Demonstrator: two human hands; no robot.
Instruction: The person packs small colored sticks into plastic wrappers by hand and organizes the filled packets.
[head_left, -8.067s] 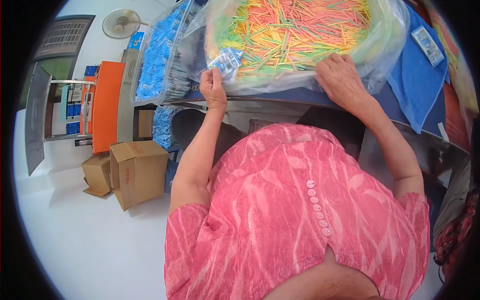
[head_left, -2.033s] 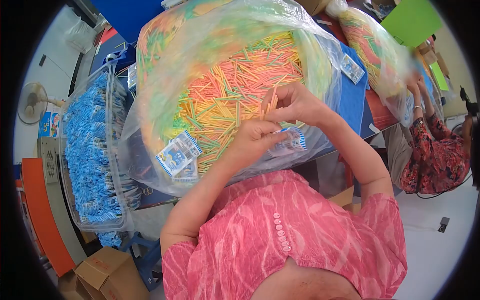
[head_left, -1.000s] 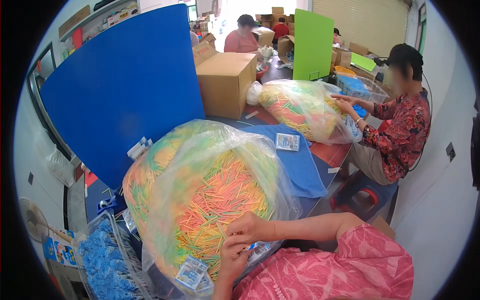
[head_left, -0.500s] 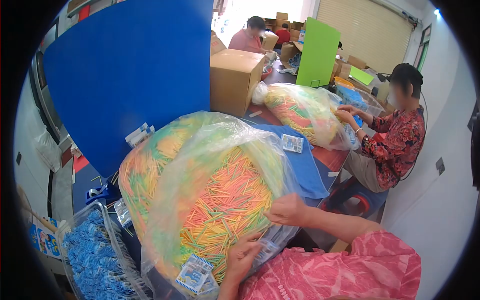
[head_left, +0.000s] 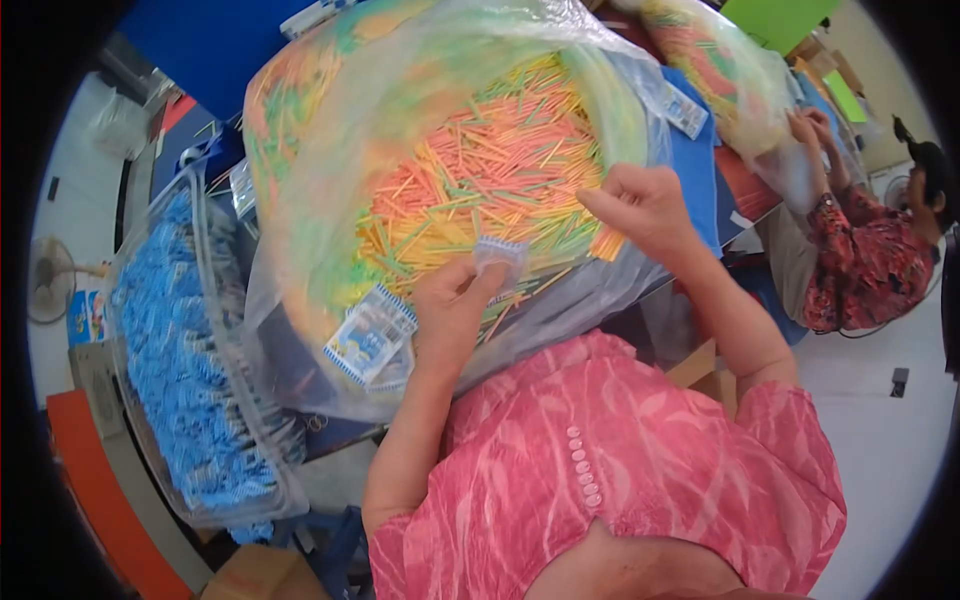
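Observation:
A big clear plastic bag lies open, full of thin pink, yellow and green sticks. My left hand pinches a small clear packet with a striped edge over the bag's near side. To the right, my right hand is closed around several yellow-orange sticks, whose ends show below the fingers. Blue-and-white printed packets lie at the bag's near left edge, beside my left wrist.
A clear tub of blue striped packets stands at the left. On a blue cloth at the right lies another packet. A co-worker sits at the far right by a second bag of sticks. A cardboard box is at the bottom left.
The view has tilted down from the room. My left hand now shows a packet held up over the sticks, and sticks are visible in my right hand. The hands remain apart.

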